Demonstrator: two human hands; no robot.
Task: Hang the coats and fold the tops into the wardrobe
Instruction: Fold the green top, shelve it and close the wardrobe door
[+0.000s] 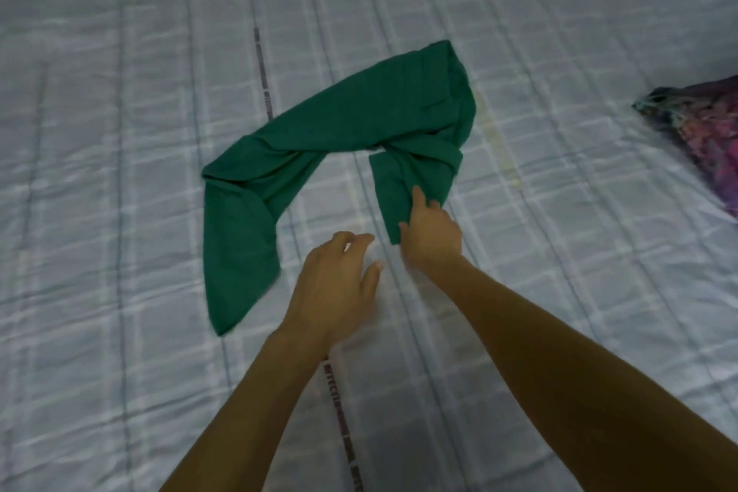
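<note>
Lying in a bent arch on the pale checked bedspread (120, 132), the green top (339, 124) is stretching from ahead of the hands down to their left. The right hand (433, 232) is gripping the top's short near end, fingers curled over the cloth and forearm reaching in from the lower right. The left hand (335, 284) is hovering just beside it, palm down, fingers loosely bent and holding nothing. A purple patterned cloth (703, 132) is lying well apart at the right edge.
</note>
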